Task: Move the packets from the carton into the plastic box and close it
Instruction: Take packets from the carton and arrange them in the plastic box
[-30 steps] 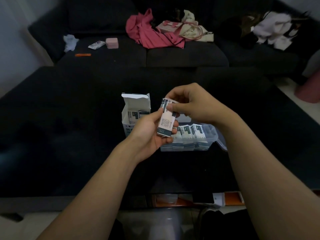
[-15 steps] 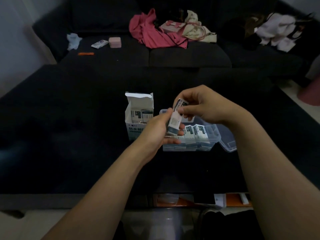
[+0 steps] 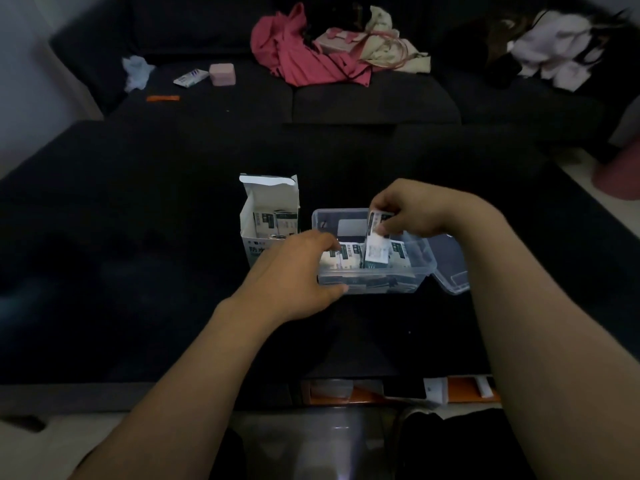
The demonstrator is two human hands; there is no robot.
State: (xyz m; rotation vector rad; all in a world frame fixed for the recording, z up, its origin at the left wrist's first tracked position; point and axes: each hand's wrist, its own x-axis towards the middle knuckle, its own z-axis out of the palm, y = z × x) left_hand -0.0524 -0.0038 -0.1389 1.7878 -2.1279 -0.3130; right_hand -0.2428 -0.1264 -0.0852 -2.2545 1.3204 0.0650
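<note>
A white carton stands open on the dark surface, with packets upright inside. Right of it sits a clear plastic box, its lid hanging open on the right side. Several packets stand in the box. My right hand pinches one packet from above, its lower end down among the others in the box. My left hand rests at the box's left front corner, fingers on the packets there and thumb on the front wall.
A dark sofa at the back carries a pink garment, a bag, white clothes, a pink case and an orange pen. Orange items lie under the near edge.
My right hand has carried the packet from mid-air down into the box. My left hand let go of it and dropped to the box's left corner.
</note>
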